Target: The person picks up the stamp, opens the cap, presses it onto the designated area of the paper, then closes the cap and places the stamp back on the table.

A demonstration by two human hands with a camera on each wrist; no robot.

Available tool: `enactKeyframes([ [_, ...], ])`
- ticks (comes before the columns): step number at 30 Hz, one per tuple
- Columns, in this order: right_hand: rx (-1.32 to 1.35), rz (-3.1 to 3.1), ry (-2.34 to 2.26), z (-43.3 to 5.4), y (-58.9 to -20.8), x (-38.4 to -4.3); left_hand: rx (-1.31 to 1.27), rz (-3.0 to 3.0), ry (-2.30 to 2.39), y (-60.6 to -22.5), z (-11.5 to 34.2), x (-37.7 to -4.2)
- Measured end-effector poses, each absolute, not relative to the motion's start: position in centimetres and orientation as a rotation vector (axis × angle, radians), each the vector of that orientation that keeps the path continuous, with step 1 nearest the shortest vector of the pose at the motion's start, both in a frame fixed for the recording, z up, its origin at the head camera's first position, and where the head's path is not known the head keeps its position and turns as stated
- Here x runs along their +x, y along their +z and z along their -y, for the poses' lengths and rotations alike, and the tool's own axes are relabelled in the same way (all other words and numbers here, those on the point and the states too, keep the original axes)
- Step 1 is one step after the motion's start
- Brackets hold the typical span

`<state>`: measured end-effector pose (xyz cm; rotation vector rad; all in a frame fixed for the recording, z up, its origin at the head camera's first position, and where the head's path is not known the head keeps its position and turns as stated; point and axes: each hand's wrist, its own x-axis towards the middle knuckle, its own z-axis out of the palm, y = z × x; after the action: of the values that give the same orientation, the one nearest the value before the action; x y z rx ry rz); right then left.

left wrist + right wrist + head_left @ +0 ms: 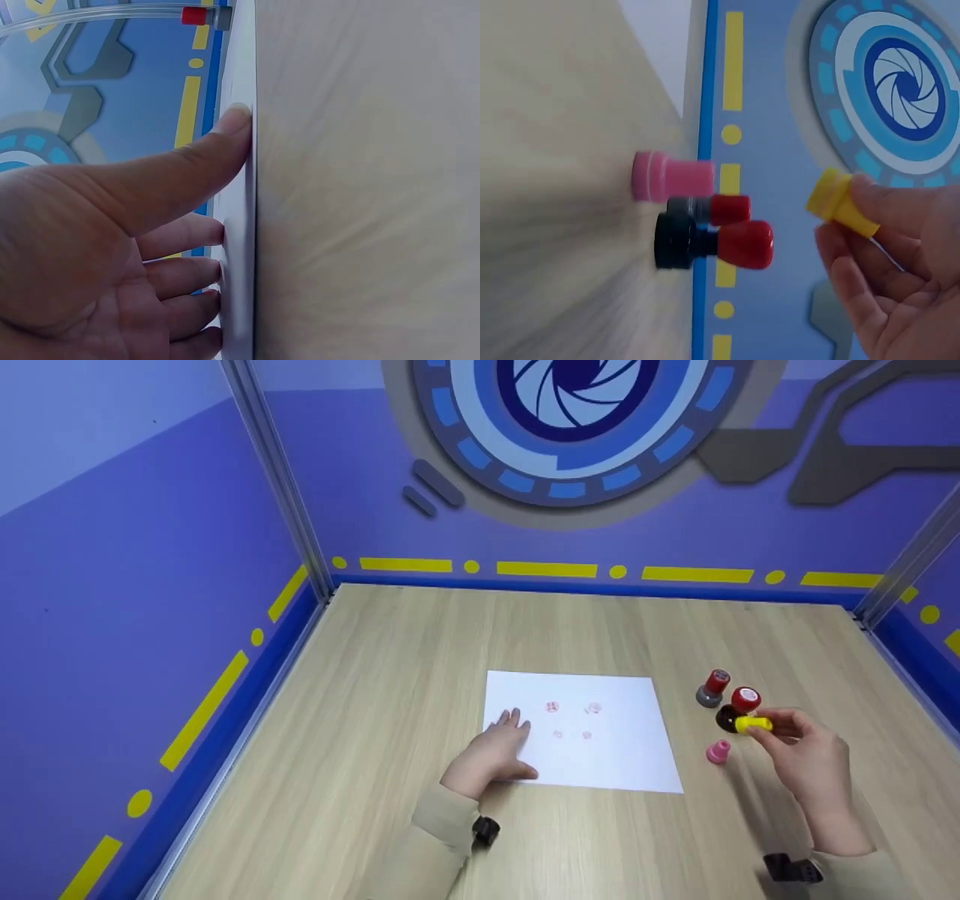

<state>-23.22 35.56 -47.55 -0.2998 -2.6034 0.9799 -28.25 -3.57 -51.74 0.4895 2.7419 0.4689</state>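
Note:
In the head view my left hand (pixel 495 750) lies on the left part of a white sheet of paper (pixel 622 765), its fingers spread. The left wrist view shows the thumb (pixel 195 169) and fingertips touching the sheet. Several faint red stamp marks (pixel 552 706) are on the paper. To the right of the sheet, my right hand (pixel 814 757) pinches a small yellow stamp (pixel 756 724) between thumb and fingers. The right wrist view shows this yellow stamp (pixel 838 202) held above the table, tilted.
Close to the right hand stand a pink stamp (pixel 718 751), a black stamp with a red knob (pixel 745 699) and a grey-and-red stamp (pixel 712 690), all upright on the wooden table (pixel 390 675). Blue-purple panels (pixel 352 472) border the table at the back and sides.

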Motion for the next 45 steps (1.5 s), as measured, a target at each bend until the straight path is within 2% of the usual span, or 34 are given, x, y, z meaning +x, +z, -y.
enactKeyframes([
  [6, -0.262, 2.784, 0.827, -36.2, -48.6, -23.5, 0.503, -2.739, 0.473, -51.9, 3.6, -28.3],
  [21, -0.181, 3.053, 0.797, -36.8, -50.1, -25.1, 0.514, -2.737, 0.472, -51.9, 3.7, -28.3],
  [36, -0.325, 3.111, 0.846, -37.0, -50.0, -25.2, 0.524, -2.745, 0.467, -52.1, 3.7, -28.4],
  [45, -0.289, 3.132, 0.847, -37.2, -50.0, -25.1, 0.522, -2.750, 0.477, -52.1, 3.7, -28.3],
])
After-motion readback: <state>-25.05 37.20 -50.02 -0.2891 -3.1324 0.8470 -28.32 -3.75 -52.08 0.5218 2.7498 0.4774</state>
